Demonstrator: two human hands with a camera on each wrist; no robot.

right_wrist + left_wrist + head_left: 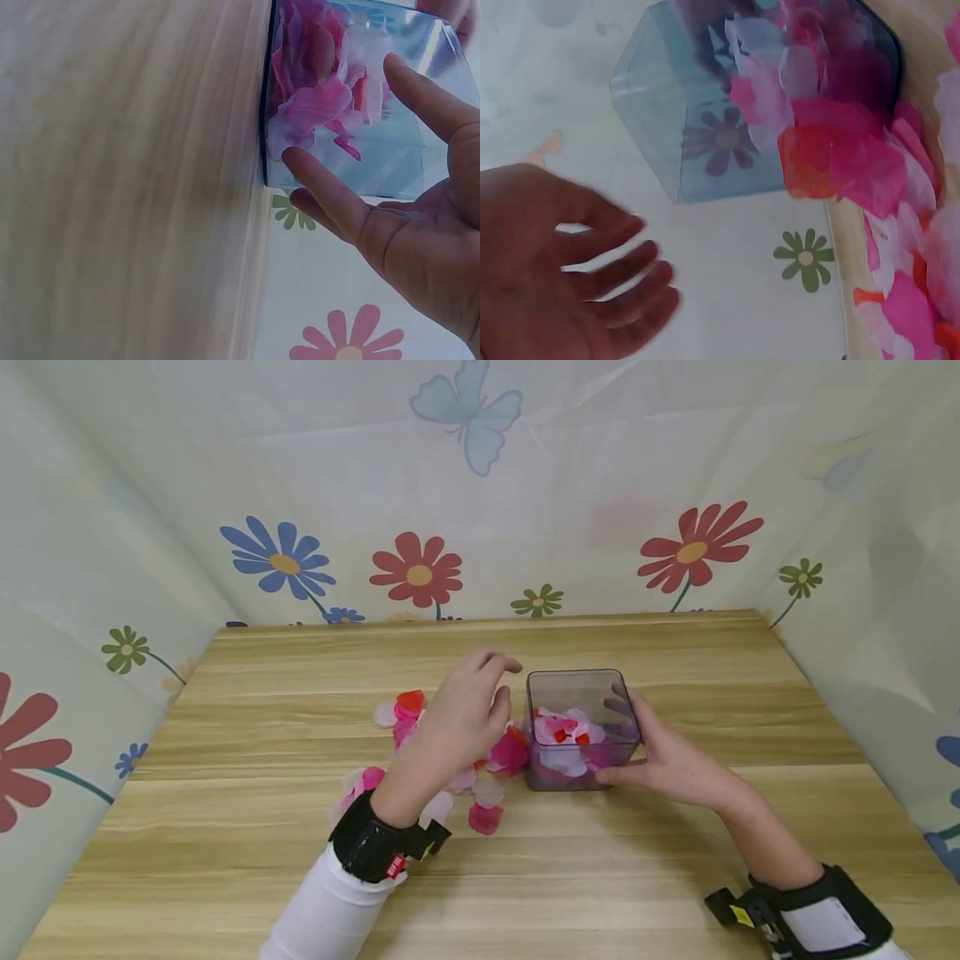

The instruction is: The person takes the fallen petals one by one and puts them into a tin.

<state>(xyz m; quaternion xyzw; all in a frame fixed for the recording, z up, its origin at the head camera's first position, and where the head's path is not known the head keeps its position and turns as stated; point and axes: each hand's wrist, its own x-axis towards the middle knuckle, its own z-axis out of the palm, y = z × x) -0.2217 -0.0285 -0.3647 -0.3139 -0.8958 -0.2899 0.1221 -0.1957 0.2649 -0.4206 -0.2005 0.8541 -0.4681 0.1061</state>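
A clear, grey-tinted plastic box (581, 782) stands open-topped on the table, partly filled with pink, white and red artificial petals (566, 727). My right hand (671, 762) holds it by the right side, thumb at the front and fingers behind; the right wrist view shows fingertips (304, 165) against the wall. To the left of the box, my left hand (468, 714) hovers above loose petals (510, 752), its fingers loosely bent with nothing in them. In the left wrist view that hand (577, 270) is apart from the box (649, 127), and petals (870, 165) lie against the box's outside.
The wooden table (247, 827) meets a white cloth backdrop (337, 468) printed with flowers and a butterfly at the back and both sides. Several more petals (408, 702) are scattered around and beneath my left forearm. A strap with a camera (375, 843) sits on each wrist.
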